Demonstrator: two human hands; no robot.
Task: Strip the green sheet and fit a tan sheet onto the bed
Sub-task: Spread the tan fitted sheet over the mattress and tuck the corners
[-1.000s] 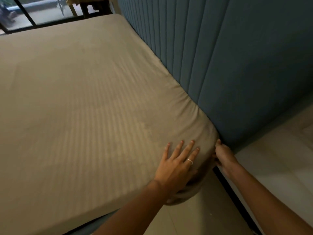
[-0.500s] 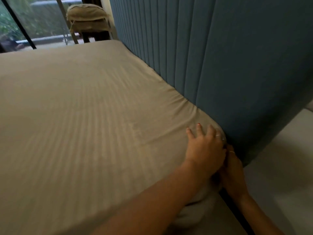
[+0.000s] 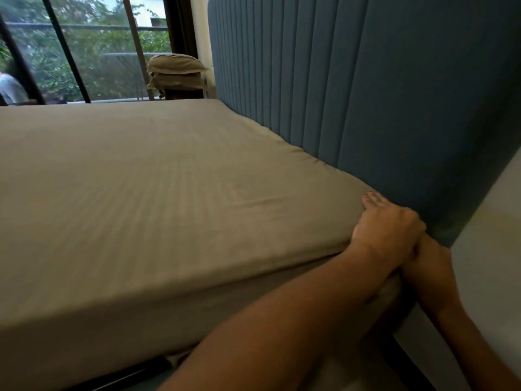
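Blue padded headboard (image 3: 380, 103) fills the upper right; the tan sheet (image 3: 158, 198) covers the bed. At right centre the left hand (image 3: 386, 230) presses fingers flat on the corner, apparently steadying it. The right hand (image 3: 423, 258) is hidden; grip unclear.

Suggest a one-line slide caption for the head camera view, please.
Left hand presses the tan sheet at the mattress corner beside the blue headboard; right hand mostly hidden behind it.

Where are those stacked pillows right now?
In the head view, the stacked pillows sit upper centre, beyond the far end of the bed, between the window and the blue headboard's far edge.
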